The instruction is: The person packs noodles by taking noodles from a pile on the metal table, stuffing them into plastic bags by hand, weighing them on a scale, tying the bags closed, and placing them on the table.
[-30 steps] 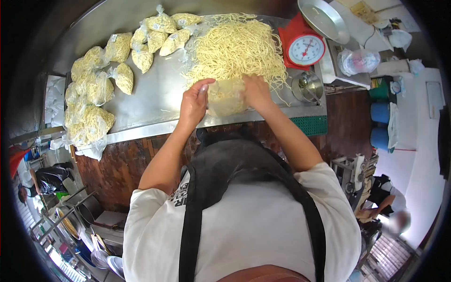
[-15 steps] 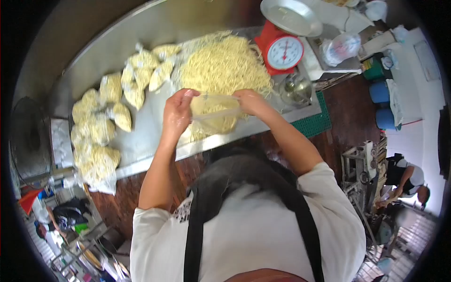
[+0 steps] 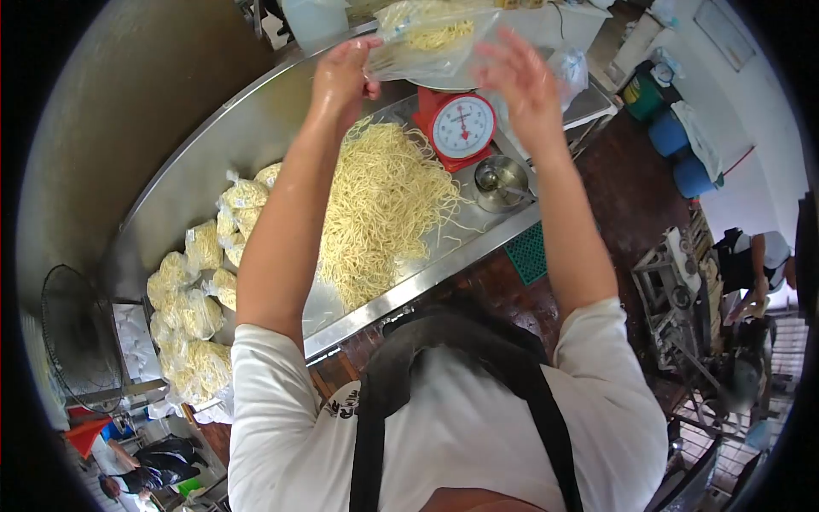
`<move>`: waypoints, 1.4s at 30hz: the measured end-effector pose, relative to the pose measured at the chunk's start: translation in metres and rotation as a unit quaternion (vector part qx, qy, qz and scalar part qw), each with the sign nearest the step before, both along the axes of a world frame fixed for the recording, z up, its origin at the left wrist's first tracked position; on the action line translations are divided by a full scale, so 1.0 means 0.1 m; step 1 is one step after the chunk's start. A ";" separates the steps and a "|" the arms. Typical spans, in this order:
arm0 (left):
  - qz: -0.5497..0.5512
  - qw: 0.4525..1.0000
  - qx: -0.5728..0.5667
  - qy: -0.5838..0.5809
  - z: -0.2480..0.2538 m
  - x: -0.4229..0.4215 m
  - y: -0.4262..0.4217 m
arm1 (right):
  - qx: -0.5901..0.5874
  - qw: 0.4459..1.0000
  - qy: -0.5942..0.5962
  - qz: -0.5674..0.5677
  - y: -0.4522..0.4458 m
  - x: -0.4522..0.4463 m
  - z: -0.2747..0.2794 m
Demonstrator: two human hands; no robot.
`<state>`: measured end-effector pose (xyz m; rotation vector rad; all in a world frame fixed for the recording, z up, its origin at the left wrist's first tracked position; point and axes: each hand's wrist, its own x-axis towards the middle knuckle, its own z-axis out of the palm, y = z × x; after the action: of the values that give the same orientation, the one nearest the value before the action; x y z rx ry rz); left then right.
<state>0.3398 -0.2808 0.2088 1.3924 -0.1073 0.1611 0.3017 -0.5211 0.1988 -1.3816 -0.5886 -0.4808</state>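
Note:
A clear plastic bag of noodles (image 3: 439,36) lies over the pan of the red scale (image 3: 461,126). At the bag's left edge, my left hand (image 3: 343,75) pinches the plastic. My right hand (image 3: 522,81) is raised at the bag's right side, its fingers spread and slightly blurred, apart from the plastic. Below the scale and to its left, a heap of loose yellow noodles (image 3: 375,209) covers part of the steel table (image 3: 328,316). Several filled, tied bags of noodles (image 3: 200,316) sit at the table's left end, partly behind my left arm.
A metal bowl (image 3: 501,183) stands just right of the noodle heap. A green mat (image 3: 527,254) is beyond the table's front edge. Blue bins (image 3: 670,135) stand at the right. One person (image 3: 758,264) is at the far right, another (image 3: 158,465) at the lower left.
Both hands have moved up from the table's front edge to the scale, and the bag now lies there with noodles in it. My right hand has let go of the bag. The view has turned.

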 end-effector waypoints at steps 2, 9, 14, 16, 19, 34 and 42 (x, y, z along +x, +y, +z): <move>-0.011 0.999 -0.012 0.039 -0.20 0.18 -0.19 | -0.024 0.994 0.103 -0.008 -0.13 -0.21 -0.55; 0.019 0.999 0.046 0.002 -0.29 0.51 -0.28 | -0.098 0.955 0.276 0.050 -0.70 -0.90 -1.69; 0.082 0.983 0.166 -0.008 -0.11 0.68 -0.31 | -0.085 0.948 0.304 0.026 -1.07 -0.85 -1.73; 0.125 0.961 0.245 -0.021 -0.06 0.73 -0.37 | -0.080 0.950 0.302 0.022 -1.14 -0.79 -1.68; 0.168 0.939 0.298 -0.023 -0.02 0.82 -0.42 | -0.075 0.952 0.295 0.022 -1.15 -0.68 -1.58; 0.042 0.973 -0.043 -0.224 0.51 -0.20 -0.27 | -0.339 0.931 0.044 -0.129 -0.32 -0.43 -1.16; 0.102 0.991 0.065 0.061 -1.34 -1.49 0.68 | -0.268 0.931 0.146 0.201 1.41 -0.85 -2.29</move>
<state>0.1905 -0.2123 0.0748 1.5390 0.1294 0.2409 0.2168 -0.3803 -0.0302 -1.7482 -0.7658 0.2389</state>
